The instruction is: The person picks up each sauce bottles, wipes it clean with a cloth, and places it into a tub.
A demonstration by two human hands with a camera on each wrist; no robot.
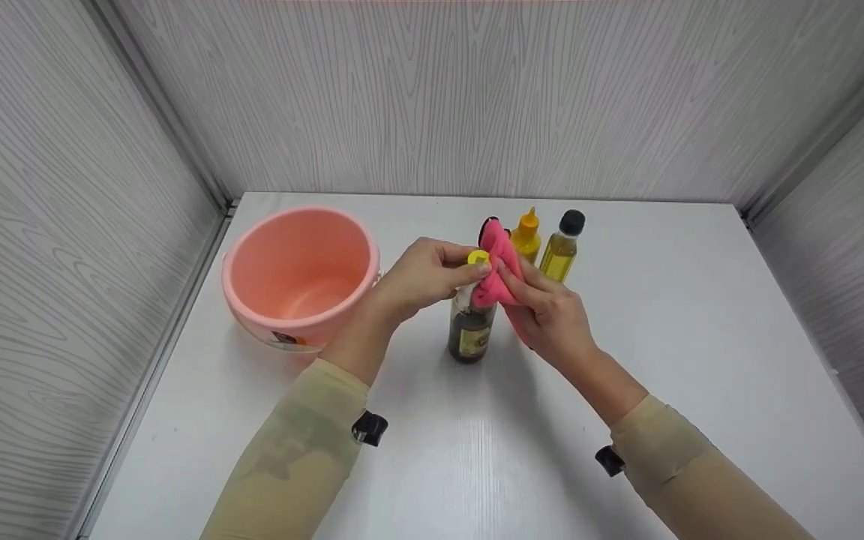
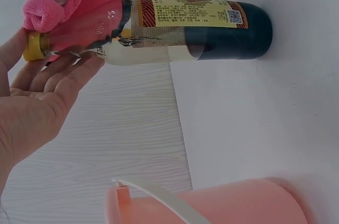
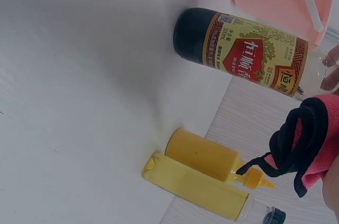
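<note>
Standing on the white table (image 1: 702, 315) at about ten o'clock from the hands, the pink bucket (image 1: 298, 271) shows only its rim and handle in the wrist views, while the dark bottle (image 1: 469, 330) stands upright at table centre with its neck hidden behind the hands. The left hand (image 1: 421, 276) pinches the bottle's yellow cap (image 1: 478, 258) and the right hand (image 1: 548, 311) clamps a pink cloth (image 1: 493, 264) against the neck. At one o'clock, just behind, stand a yellow squeeze bottle (image 1: 526, 234) and an oil bottle (image 1: 561, 247), both partly covered by the cloth and fingers.
</note>
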